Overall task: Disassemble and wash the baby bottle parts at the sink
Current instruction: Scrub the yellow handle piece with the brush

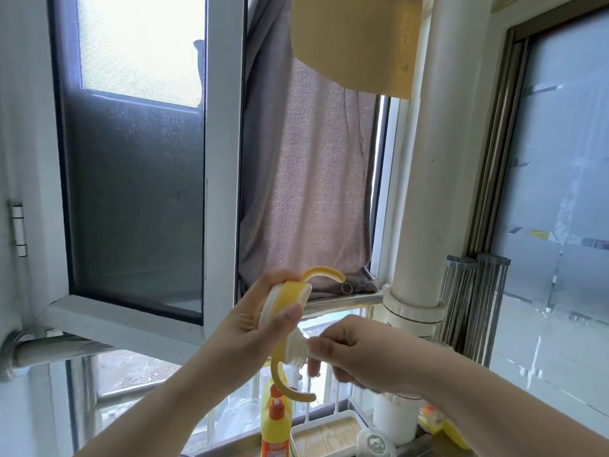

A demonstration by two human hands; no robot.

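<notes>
I hold a yellow and white bottle collar [287, 301] with two curved yellow handles up in front of the window. My left hand [255, 316] grips its ring, thumb across the front. My right hand [349, 352] pinches a small clear and white piece [296, 349] at the collar's lower end; I cannot tell what that part is. One handle arcs above the ring, the other [290, 384] curls below. A clear round cap or bottle part [375, 441] lies on the counter at the bottom.
A yellow dish soap bottle with an orange cap [275, 420] stands below my hands beside a white tray [324, 433]. A thick white pipe [417, 225] runs down on the right, next to metal slats [468, 298]. A grey cloth [309, 179] hangs in the open window.
</notes>
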